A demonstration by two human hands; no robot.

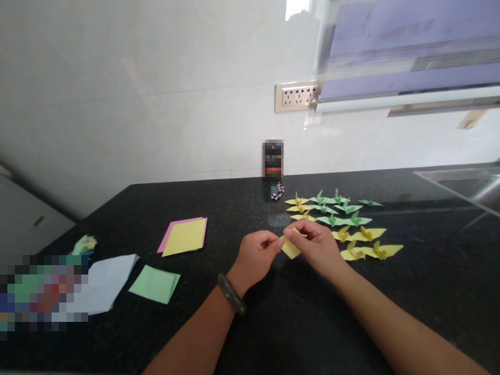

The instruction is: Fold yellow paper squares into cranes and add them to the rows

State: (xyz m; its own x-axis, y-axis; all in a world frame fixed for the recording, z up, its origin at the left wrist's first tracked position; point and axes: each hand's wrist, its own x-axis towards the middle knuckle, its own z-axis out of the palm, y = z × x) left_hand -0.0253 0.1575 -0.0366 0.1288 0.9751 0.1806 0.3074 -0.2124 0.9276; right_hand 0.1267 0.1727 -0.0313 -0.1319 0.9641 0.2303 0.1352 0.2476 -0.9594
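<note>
Both hands meet over the black counter [273, 323] and pinch one folded yellow paper [291, 248]. My left hand [255, 255] has curled fingers closed on the paper's left edge, and a dark green bangle [232, 294] circles that wrist. My right hand [316, 245] grips the paper from the right and above, fingers closed. Just to the right of my hands lie several finished paper cranes, yellow ones [367, 244] nearer and green ones [338, 208] farther back.
A yellow sheet on a pink sheet [185, 236] lies to the left, with a green sheet [155, 284] and a pale blue sheet [109, 281] nearer. A small dark box [273, 159] stands against the wall by a bead string [277, 191]. A sink [469, 187] is at right.
</note>
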